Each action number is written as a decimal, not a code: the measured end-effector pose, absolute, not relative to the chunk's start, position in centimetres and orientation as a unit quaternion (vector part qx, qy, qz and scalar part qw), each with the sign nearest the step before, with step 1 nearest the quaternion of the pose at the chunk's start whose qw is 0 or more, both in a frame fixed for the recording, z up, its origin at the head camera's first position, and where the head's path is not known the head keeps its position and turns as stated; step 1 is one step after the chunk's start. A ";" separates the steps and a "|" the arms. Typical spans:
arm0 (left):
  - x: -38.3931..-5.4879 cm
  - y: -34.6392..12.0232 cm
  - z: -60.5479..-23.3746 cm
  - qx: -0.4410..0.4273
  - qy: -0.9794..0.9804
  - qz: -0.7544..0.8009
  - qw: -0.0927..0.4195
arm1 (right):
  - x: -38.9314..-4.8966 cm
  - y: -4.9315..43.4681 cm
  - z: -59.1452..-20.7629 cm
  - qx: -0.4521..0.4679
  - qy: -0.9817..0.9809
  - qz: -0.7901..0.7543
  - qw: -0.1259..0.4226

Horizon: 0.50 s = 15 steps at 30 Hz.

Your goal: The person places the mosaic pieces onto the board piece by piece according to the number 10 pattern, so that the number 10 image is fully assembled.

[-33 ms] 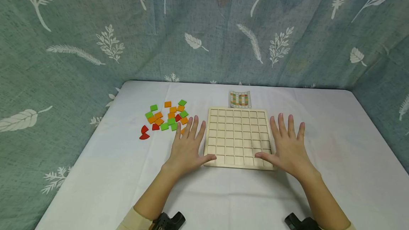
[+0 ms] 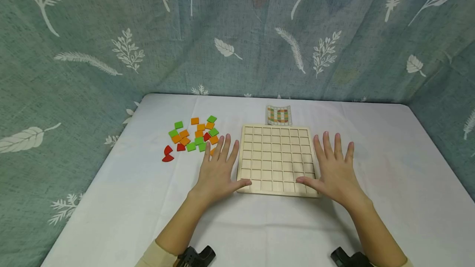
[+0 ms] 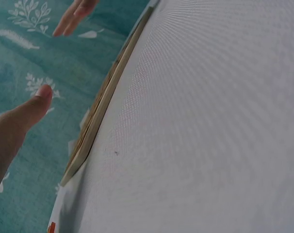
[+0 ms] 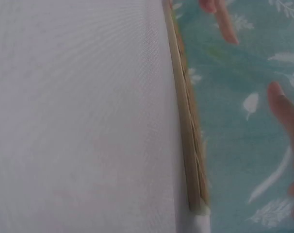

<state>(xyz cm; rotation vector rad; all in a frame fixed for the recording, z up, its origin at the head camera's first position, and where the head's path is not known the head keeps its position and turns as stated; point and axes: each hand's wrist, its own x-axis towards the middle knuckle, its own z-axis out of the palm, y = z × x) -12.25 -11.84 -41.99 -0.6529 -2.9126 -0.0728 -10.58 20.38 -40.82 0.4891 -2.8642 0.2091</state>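
A pale wooden grid board [image 2: 276, 160] lies flat on the white table, its square cells bare. My left hand [image 2: 219, 174] is spread beside the board's left edge, thumb over the near left corner. On the other side my right hand [image 2: 335, 172] is spread likewise, its thumb over the near right cells. Neither hand holds anything. In the wrist views the thumbs show raised above the board's edge [image 3: 108, 92]. Left of the board lie loose green [image 2: 191, 146], orange [image 2: 194, 121] and red tiles [image 2: 168, 158]; the left fingertips overlap an orange one.
A small printed pattern card [image 2: 279, 115] lies just behind the board. The table [image 2: 386, 168] is covered in white cloth. A green-blue leaf-print curtain [image 2: 241, 32] hangs behind it and at both sides. Black wrist cameras [image 2: 196, 256] sit on both forearms.
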 end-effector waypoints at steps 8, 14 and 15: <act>-12.1 -11.8 -41.9 -0.214 -0.973 -0.024 0.087 | -10.3 20.4 -40.7 0.167 -0.976 0.081 0.111; -12.1 -12.3 -42.1 -0.213 -0.971 -0.057 0.094 | -10.2 20.4 -40.9 0.173 -0.971 0.141 0.090; -12.1 -12.4 -42.2 -0.210 -0.971 -0.065 0.093 | -10.1 20.5 -41.0 0.175 -0.968 0.160 0.085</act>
